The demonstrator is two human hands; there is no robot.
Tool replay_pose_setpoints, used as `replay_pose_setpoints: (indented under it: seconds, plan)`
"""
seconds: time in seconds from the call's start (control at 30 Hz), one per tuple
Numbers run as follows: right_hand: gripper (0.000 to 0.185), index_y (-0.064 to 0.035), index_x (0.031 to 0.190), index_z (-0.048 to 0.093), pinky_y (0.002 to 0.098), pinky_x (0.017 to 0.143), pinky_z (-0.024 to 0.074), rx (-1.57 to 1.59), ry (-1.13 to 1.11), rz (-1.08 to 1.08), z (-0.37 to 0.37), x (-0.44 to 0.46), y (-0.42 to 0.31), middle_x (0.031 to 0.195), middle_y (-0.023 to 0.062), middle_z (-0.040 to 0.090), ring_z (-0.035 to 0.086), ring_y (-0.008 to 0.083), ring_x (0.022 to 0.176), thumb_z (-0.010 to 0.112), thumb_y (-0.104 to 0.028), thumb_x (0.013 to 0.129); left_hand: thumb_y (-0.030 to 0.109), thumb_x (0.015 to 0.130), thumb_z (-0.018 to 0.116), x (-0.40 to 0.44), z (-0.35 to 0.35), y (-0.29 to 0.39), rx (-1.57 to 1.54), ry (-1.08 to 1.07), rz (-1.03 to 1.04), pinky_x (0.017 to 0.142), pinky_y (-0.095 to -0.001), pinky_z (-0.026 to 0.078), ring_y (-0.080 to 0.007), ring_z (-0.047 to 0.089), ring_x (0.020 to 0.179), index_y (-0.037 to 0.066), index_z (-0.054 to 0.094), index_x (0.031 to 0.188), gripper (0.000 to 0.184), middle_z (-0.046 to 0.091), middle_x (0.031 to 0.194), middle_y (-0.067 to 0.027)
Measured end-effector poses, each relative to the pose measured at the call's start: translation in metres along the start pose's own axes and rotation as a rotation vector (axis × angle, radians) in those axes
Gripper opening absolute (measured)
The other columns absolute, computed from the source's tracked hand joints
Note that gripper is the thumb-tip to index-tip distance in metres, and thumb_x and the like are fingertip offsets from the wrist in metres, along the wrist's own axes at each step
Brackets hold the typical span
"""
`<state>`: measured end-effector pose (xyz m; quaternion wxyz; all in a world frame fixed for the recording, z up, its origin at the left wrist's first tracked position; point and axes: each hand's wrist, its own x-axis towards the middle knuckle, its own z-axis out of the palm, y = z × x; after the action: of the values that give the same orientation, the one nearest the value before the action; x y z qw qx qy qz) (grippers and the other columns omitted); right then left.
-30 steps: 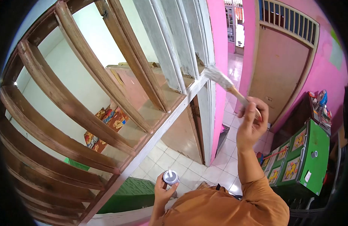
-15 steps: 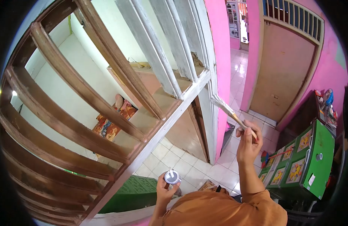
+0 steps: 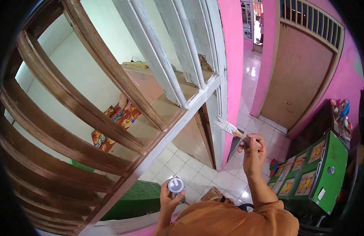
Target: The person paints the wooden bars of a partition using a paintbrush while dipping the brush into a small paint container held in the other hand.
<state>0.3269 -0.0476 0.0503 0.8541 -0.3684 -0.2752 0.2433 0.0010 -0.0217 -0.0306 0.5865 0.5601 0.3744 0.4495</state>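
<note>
My right hand (image 3: 254, 155) is closed around the handle of a paintbrush (image 3: 226, 126), whose bristles are coated in white paint. The brush tip is in front of, or against, the white-painted door post (image 3: 220, 145); I cannot tell if it touches. Low in the middle, my left hand (image 3: 169, 198) grips a small open paint can (image 3: 176, 185) with grey-looking paint inside and a white streak over its rim. Ahead is a slatted wooden frame: some slats are painted whitish grey (image 3: 152, 51), the others are brown wood (image 3: 111, 63).
A green drawer cabinet (image 3: 328, 173) with picture panels stands at the right, near a closed brown door (image 3: 298, 70). Below the frame is a green box-like object (image 3: 138, 200). A pink wall edge (image 3: 234, 51) rises beside the post. White tiles (image 3: 197, 177) cover the floor.
My right hand has moved down and slightly left, and the brush has turned so its bristles show broad side on. The view has shifted slightly. My left hand still holds the can.
</note>
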Motion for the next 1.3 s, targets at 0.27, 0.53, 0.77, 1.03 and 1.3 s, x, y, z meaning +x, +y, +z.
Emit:
replay_pose_setpoints:
  seconds: [0.27, 0.53, 0.77, 1.03, 1.3]
  plan:
    - [0.02, -0.0019, 0.11, 0.059, 0.0294, 0.065, 0.0505, -0.019, -0.016, 0.096, 0.01, -0.011, 0.0, 0.084, 0.009, 0.063, 0.062, 0.0172, 0.075, 0.059, -0.021, 0.104, -0.008, 0.079, 0.078, -0.004, -0.014, -0.003, 0.015, 0.012, -0.007, 0.102, -0.0335, 0.049, -0.0195, 0.059, 0.116, -0.005, 0.043, 0.137, 0.067, 0.057, 0.126, -0.0132]
    - [0.026, 0.0023, 0.11, 0.064, 0.0322, 0.066, 0.0508, -0.186, -0.065, 0.089, 0.017, -0.03, -0.017, 0.085, 0.0119, 0.067, 0.063, 0.0178, 0.071, 0.061, -0.022, 0.103, -0.004, 0.081, 0.078, -0.002, -0.017, 0.008, -0.026, -0.026, 0.008, 0.101, -0.0327, 0.048, -0.0192, 0.059, 0.116, -0.006, 0.043, 0.138, 0.066, 0.058, 0.126, -0.0131]
    - [0.025, 0.0022, 0.108, 0.064, 0.0331, 0.068, 0.0525, -0.245, -0.075, 0.017, 0.03, -0.042, -0.029, 0.085, 0.0118, 0.067, 0.064, 0.0181, 0.071, 0.061, -0.022, 0.103, -0.001, 0.081, 0.08, 0.001, -0.028, 0.001, -0.027, -0.076, 0.054, 0.098, -0.0329, 0.05, -0.0205, 0.061, 0.114, -0.007, 0.042, 0.139, 0.069, 0.059, 0.124, -0.0148]
    - [0.024, 0.001, 0.11, 0.062, 0.0318, 0.067, 0.0541, -0.237, -0.119, -0.063, 0.037, -0.044, -0.04, 0.087, 0.0112, 0.068, 0.066, 0.017, 0.072, 0.065, -0.021, 0.101, 0.001, 0.082, 0.08, -0.001, -0.039, -0.004, -0.044, -0.081, 0.093, 0.097, -0.0326, 0.051, -0.0207, 0.062, 0.114, -0.009, 0.041, 0.139, 0.071, 0.059, 0.124, -0.0159]
    - [0.025, 0.0017, 0.111, 0.062, 0.0308, 0.069, 0.0534, -0.28, -0.165, -0.114, 0.04, -0.059, -0.048, 0.091, 0.0114, 0.067, 0.065, 0.0172, 0.074, 0.068, -0.019, 0.098, 0.003, 0.082, 0.081, 0.001, -0.045, -0.005, 0.038, -0.086, 0.144, 0.097, -0.0326, 0.051, -0.0214, 0.061, 0.115, -0.01, 0.038, 0.143, 0.075, 0.059, 0.127, -0.017]
